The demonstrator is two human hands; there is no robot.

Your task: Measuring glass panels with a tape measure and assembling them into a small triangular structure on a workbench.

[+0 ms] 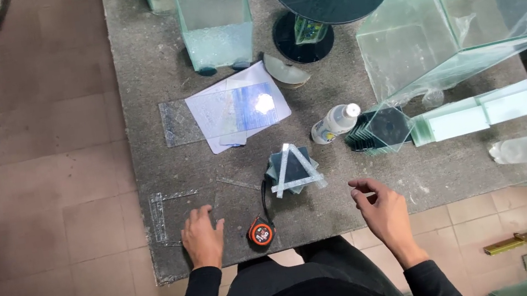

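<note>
Item: my left hand (203, 236), fingers spread flat on the table (147, 82), lower left. Right hand (380, 210) loosely curled, holding nothing. Between them: tape measure (261, 232); stacked glass squares (292, 170) at centre, untouched.

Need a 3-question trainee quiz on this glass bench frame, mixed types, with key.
1. True or false: the left hand lies flat on the table.
2. Which thing lies between the two hands? A) tape measure B) scissors C) hammer
3. Fill in: on the stack of dark glass squares, glass strips form a ____ shape.

Key:
1. True.
2. A, the tape measure, left of the right hand, which is bare and holds nothing.
3. Triangle.
</note>
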